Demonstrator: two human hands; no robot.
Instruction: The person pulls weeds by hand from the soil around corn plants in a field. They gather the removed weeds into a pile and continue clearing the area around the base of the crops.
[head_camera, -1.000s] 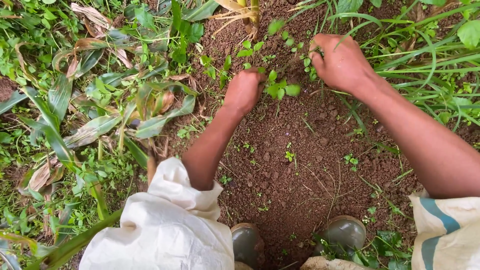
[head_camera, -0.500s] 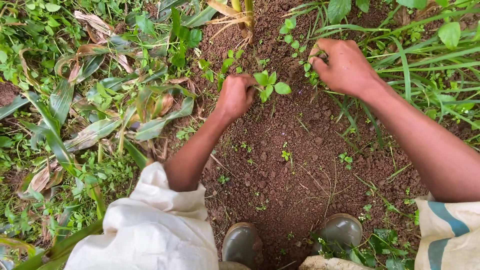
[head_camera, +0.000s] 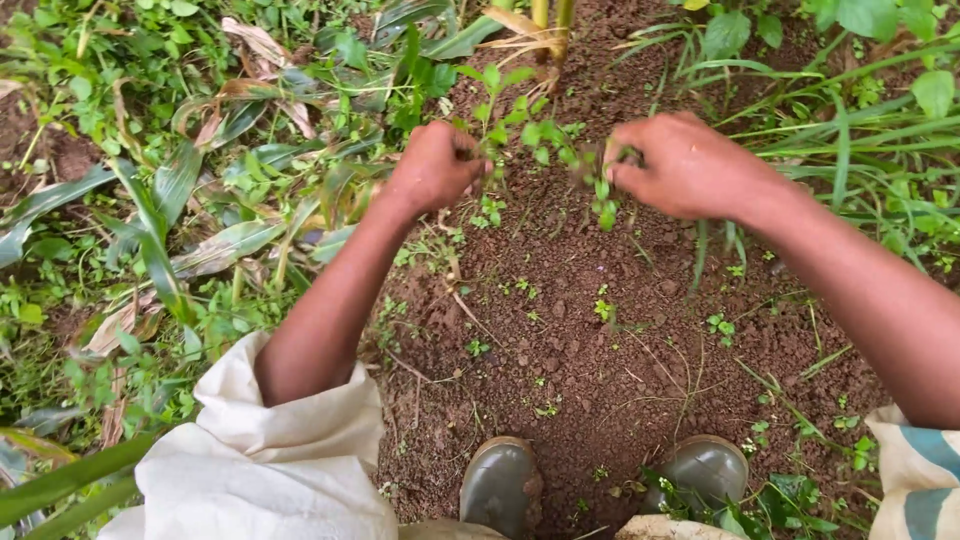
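Two hands work low over a patch of bare brown soil, green growth banked on both sides. Left hand fisted round a leafy weed — stems gripped near the base. Right hand pinched on small sprigs w/ fingers curled. Two boot toes at bottom.

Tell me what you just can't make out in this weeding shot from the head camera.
- Left hand: its fingertips curl under, so how it grips the leafy weed is hidden.
- Right hand: the stems it pinches blur against the leaves; roots cannot be told.
- Crop stalk: cut off by the top edge.
- Boots: cut off by the bottom edge.
- Tiny seedlings on the soil: too small to identify.
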